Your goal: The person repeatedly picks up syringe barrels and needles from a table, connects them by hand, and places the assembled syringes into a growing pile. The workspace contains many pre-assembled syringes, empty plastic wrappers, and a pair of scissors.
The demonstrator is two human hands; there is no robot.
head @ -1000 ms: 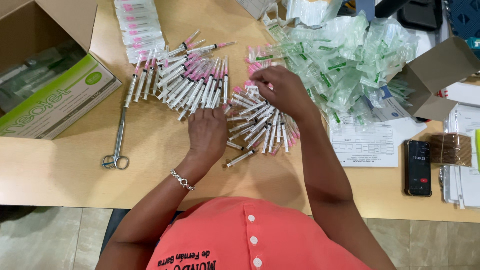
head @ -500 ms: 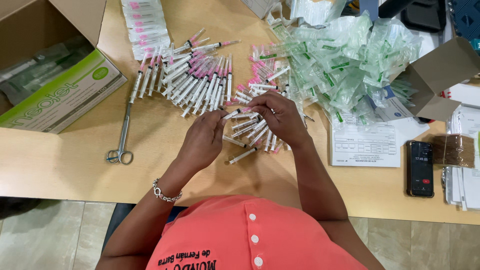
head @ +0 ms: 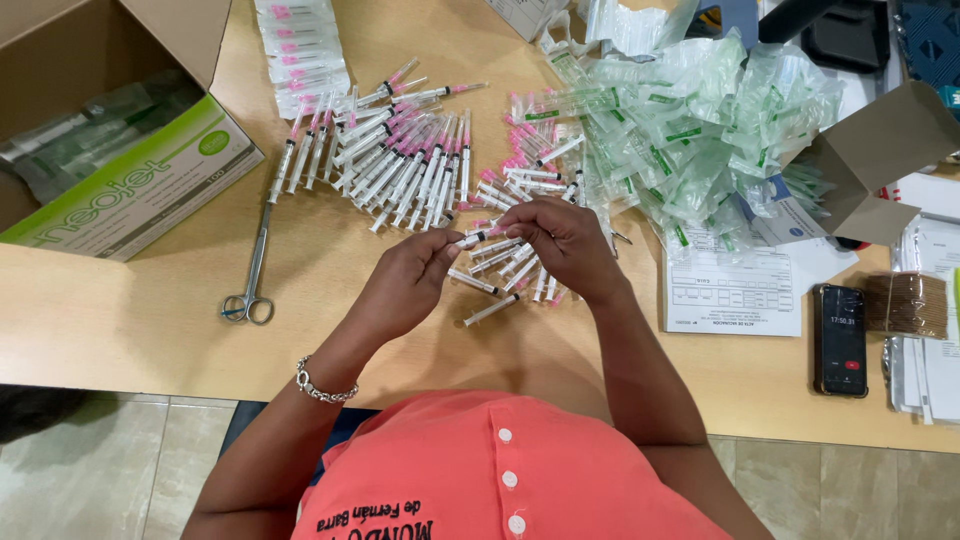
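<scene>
Both hands meet over the middle of the wooden table (head: 120, 330). Left hand (head: 405, 285) has fingertips pinched together on one end of a small syringe (head: 478, 238) with a pink tip; right hand (head: 565, 240) closes thumb and fingers on the other end. The syringe is held level, just above the table, between the two hands. Whether a cap sits on it or is coming off cannot be told; the fingers hide that part.

Directly under the hands lies a loose cluster of syringes (head: 505, 270), some touching each other, one lying apart nearer the person (head: 492, 310). Farther up the table, a larger fanned pile of pink-tipped syringes (head: 400, 160). Above it, a stack of sealed packets (head: 300, 45).

To the right of the hands, a heap of clear, green-printed empty wrappers (head: 700, 130). Left side: long metal scissors (head: 252, 270) lie flat, well apart from the hands; a green-and-white carton (head: 140, 190) rests in an open cardboard box (head: 60, 60). Right side: printed form (head: 735, 285), dark phone (head: 840, 340) beside it, then a bundle of brown bands (head: 905, 305).

Silver bracelet (head: 322, 385) on the left wrist.
</scene>
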